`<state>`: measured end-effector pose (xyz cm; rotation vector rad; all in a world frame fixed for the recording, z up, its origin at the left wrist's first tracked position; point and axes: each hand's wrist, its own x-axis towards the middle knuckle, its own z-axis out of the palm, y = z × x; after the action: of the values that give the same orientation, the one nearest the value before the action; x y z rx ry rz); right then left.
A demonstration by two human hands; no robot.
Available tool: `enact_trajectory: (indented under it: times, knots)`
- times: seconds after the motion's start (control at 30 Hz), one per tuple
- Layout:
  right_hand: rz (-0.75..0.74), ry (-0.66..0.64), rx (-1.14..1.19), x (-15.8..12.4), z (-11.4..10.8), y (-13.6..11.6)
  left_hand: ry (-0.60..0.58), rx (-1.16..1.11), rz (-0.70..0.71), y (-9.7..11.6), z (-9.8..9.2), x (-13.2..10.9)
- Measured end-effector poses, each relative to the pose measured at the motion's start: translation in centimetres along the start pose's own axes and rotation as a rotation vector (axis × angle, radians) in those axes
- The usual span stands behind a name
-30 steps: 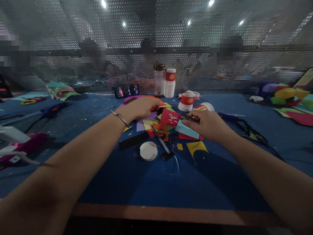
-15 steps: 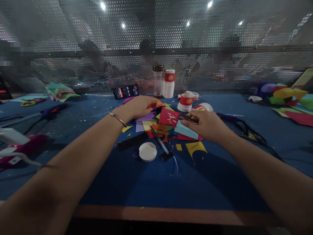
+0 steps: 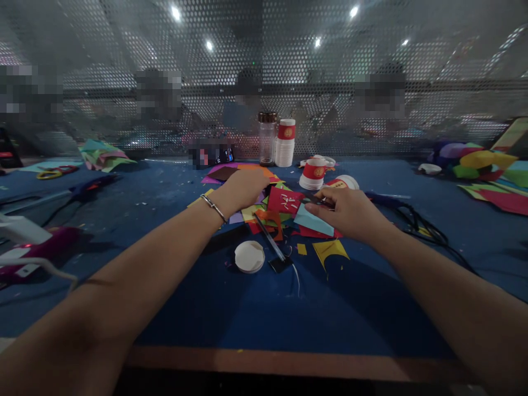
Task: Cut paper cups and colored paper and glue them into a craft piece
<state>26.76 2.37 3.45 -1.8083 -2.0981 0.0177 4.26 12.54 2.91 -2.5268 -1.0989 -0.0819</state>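
Two bare hands are busy at a heap of coloured paper scraps [image 3: 284, 201] in the middle of the blue table [image 3: 247, 308]. The left hand [image 3: 243, 190], with a bracelet [image 3: 213, 208] on its wrist, lies palm down on the heap's near-left side. Its fingers curl into the paper, and I cannot tell whether they grip anything. The right hand [image 3: 350, 212] rests on a light blue sheet [image 3: 313, 221], thumb and forefinger pinched on a thin dark tool [image 3: 315, 201]. A white round lid [image 3: 249, 257] lies just in front of the heap. A stack of paper cups [image 3: 285, 143] and a clear jar [image 3: 267, 137] stand behind.
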Motion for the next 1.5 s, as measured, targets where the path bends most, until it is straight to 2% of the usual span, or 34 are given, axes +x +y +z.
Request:
enact_trajectory:
  times: [0.3, 0.4, 0.5, 0.6, 0.8, 0.93, 1.03, 1.13, 1.2, 1.37, 1.43, 1.5]
  knots:
    - [-0.020, 0.011, -0.001, 0.0, 0.0, 0.1, 0.062, 0.046, -0.064, 0.8, -1.1, -0.5]
    - [-0.019, 0.017, -0.004, 0.0, 0.0, 0.0, 0.115, 0.083, -0.086, 0.9, -2.2, -0.7]
    - [-0.001, 0.007, -0.020, 0.0, 0.0, -0.1, 0.219, 0.106, -0.083, 0.9, -3.6, -0.9]
    - [0.017, -0.005, -0.014, 0.0, -0.2, -0.3, 0.238, -0.009, -0.134, 0.7, -4.4, -1.0]
    - [0.019, -0.009, 0.023, 0.0, -0.3, -0.5, 0.338, -0.277, -0.288, -0.7, -3.9, -1.2]
    - [0.027, -0.005, 0.022, 0.0, -0.1, -0.4, 0.418, -0.396, -0.279, -1.9, -2.6, -1.1]
    - [0.028, -0.012, 0.013, 0.0, -0.1, -0.3, 0.364, -0.459, -0.252, -2.7, -1.2, -1.1]
    - [0.017, 0.002, 0.008, 0.0, 0.0, -0.2, 0.285, -0.446, -0.336, -3.6, 0.1, -1.1]
    - [0.005, 0.017, 0.010, 0.0, 0.1, -0.1, 0.206, -0.408, -0.334, -4.2, 0.7, -1.2]
    - [0.002, 0.014, 0.010, 0.0, 0.1, -0.1, 0.102, -0.404, -0.153, -4.4, -0.1, -0.9]
    - [0.007, 0.006, 0.008, 0.0, 0.1, -0.1, -0.005, -0.496, -0.042, -4.0, -0.7, -0.8]
    - [0.011, 0.001, 0.011, 0.0, 0.0, -0.2, -0.143, -0.594, -0.024, -3.5, -0.8, -0.7]
